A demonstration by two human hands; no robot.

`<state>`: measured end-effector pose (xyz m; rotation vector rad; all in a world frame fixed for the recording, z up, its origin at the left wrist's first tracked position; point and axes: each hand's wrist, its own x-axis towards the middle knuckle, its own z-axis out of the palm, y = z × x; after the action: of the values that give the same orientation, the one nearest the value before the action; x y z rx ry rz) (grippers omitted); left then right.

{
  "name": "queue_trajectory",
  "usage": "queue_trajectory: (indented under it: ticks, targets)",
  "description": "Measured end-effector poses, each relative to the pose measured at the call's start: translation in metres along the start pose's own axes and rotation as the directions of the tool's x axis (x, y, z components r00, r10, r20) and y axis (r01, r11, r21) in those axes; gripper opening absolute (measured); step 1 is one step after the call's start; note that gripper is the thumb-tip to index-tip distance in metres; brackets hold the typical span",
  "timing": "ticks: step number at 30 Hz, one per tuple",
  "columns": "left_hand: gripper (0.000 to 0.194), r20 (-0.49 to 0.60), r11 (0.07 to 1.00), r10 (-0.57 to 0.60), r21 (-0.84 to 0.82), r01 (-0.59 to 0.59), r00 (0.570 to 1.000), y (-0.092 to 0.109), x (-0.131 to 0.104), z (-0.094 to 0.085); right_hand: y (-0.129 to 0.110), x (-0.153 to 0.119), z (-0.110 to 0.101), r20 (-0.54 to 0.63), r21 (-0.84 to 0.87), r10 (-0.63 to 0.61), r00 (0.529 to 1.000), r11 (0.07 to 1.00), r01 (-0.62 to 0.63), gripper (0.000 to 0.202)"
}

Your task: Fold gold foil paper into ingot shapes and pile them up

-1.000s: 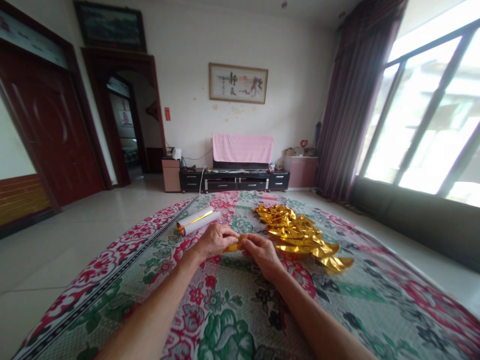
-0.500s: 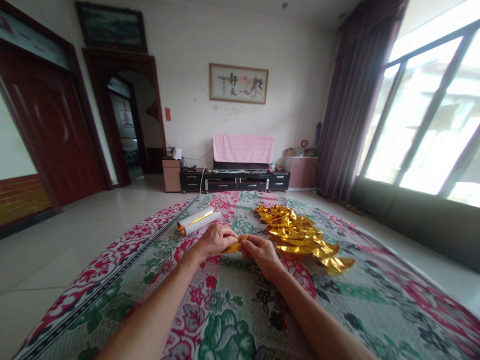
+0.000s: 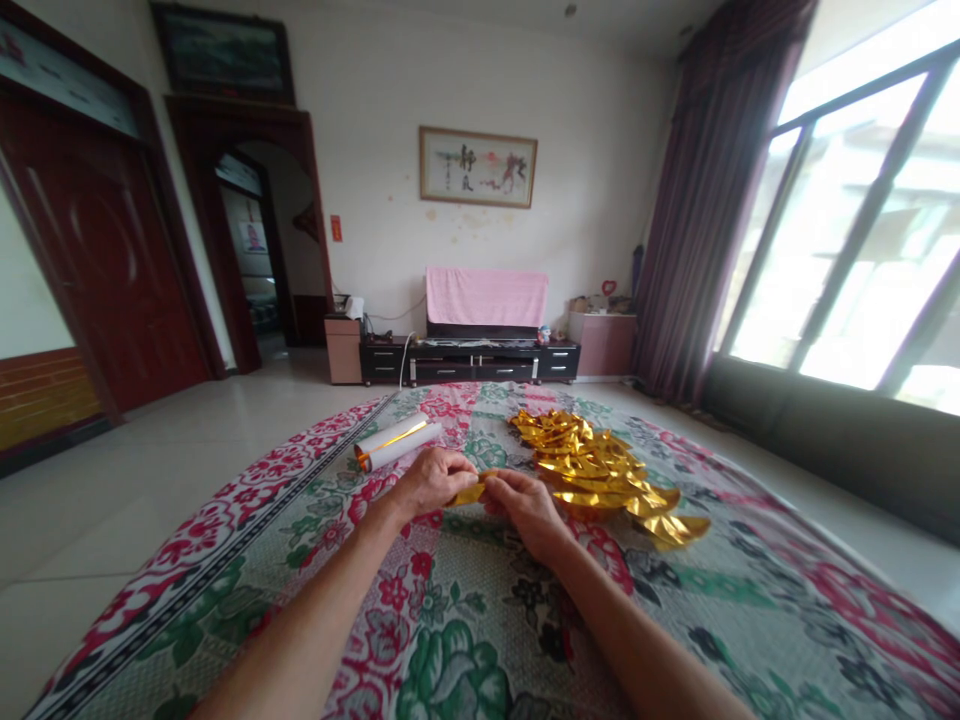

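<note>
Over the middle of the flowered tablecloth, my left hand and my right hand meet, fingers pinched. Between them is a small piece of gold foil paper, held from both sides and partly covered by the fingers. To the right of my right hand lies a heap of folded gold foil paper ingots, boat-shaped with pointed ends. Beyond my left hand rests a pale roll with a strip of gold foil showing along it.
Past the table's far edge stands a low black cabinet with a pink cloth draped over a flat object on it. Tiled floor runs along the left. A purple curtain and large window are on the right.
My fingers have shifted slightly along the gold foil paper, and a little more of its flat face shows between the hands. The heap and the roll have stayed put.
</note>
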<state>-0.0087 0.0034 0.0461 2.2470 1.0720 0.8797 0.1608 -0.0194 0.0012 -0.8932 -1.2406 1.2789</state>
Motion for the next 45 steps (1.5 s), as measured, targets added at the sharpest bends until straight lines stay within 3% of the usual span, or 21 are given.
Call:
queue_trajectory:
  ticks: [6,17,29,34,45]
  targets:
    - [0.023,0.012,0.997,0.079,0.021,-0.079,0.997,0.010,0.001,-0.003,-0.002,-0.001,-0.003,0.045,0.122,-0.005,0.999,0.993,0.000,0.029]
    - [0.017,0.001,0.966,0.168,0.197,-0.165,0.986,0.016,0.001,-0.003,-0.003,-0.002,-0.003,0.050,0.149,0.021,0.999,0.988,-0.028,0.029]
    - [0.018,-0.054,0.940,0.168,0.309,-0.143,0.984,0.010,0.002,-0.001,0.001,0.001,-0.002,0.023,0.087,-0.016,1.000,0.996,0.014,0.031]
    - [0.016,-0.093,0.965,0.147,0.231,-0.122,0.985,0.011,0.002,0.004,0.002,0.000,0.001,-0.003,0.056,-0.049,0.999,0.997,0.049,0.028]
    - [0.021,-0.021,0.999,0.040,0.037,-0.039,0.999,0.002,0.003,0.005,-0.002,-0.003,0.003,-0.047,0.062,-0.021,0.999,0.998,0.024,0.034]
